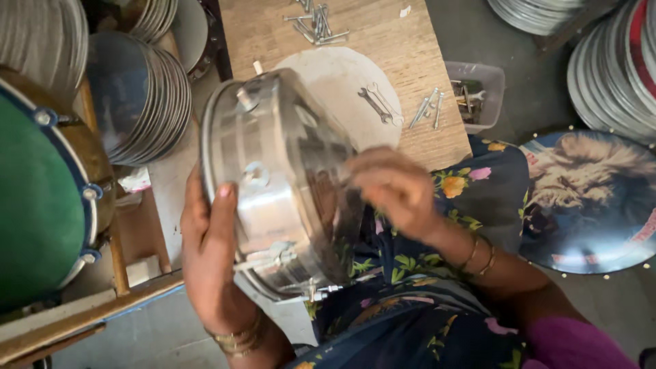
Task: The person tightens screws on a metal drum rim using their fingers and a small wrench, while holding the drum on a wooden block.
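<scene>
Head view, single frame.

Item: shiny metal drum shell, round, with tension lugs and rods along its side; held tilted on edge above the lap, at picture centre.

Left hand: at 7 o'clock from the shell, palm under the lower rim, fingers wrapped up the metal side, grasping the shell.

Right hand: at 3 o'clock from the shell, fingers curled at the far rim; blurred, so probably pinching a rod or lug, though exact grip cannot be told.

At 12 o'clock: wooden board bearing a pale round disc, two small spanners, loose bolts and more bolts.

At 1 o'clock: clear plastic tray of small hardware.

At 9 o'clock: green-headed drum; beyond it at 10 o'clock, stacked metal hoops.

At 3 o'clock, far right: printed round drumhead showing an animal.

Risk, as judged: shell balanced mostly on the left palm; a slackened grip or a hard twist from the right hand could tip it off the lap, denting the rim or scattering the bolts.
</scene>
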